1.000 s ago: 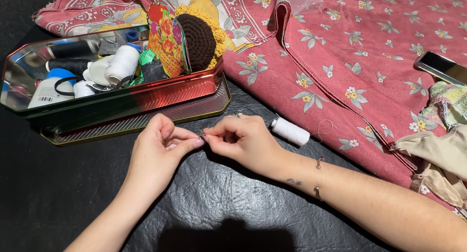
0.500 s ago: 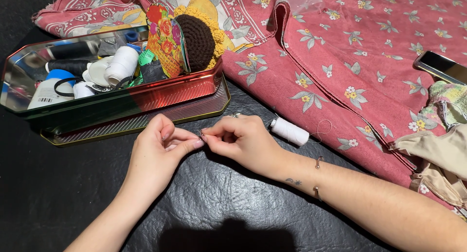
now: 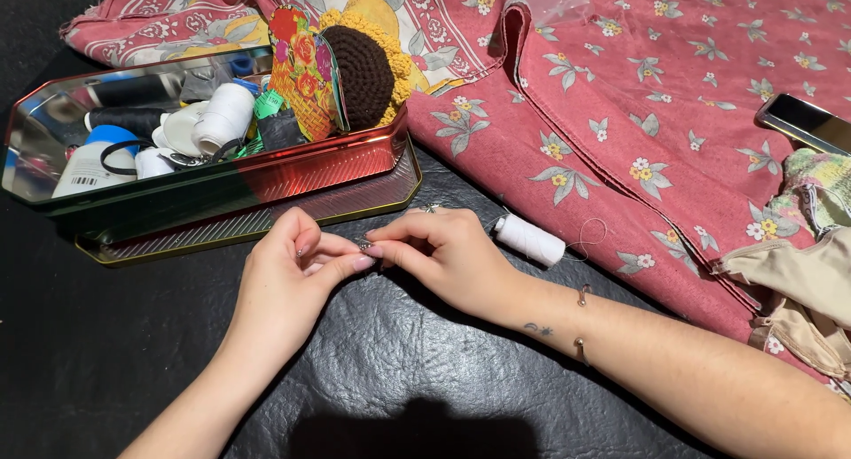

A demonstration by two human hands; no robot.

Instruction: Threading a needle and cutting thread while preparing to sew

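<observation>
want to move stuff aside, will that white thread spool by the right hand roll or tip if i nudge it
The white thread spool lies on its side on the black textured surface, so it would probably roll rather than tip. It looks small and likely light. A loose thread end loops onto the red floral cloth and may trail or snag.

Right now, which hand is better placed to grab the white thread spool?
Right. The right hand lies beside the white thread spool, knuckles almost against it. The left hand sits farther off, with the right hand between it and the spool. Both are pinching something tiny.
</observation>
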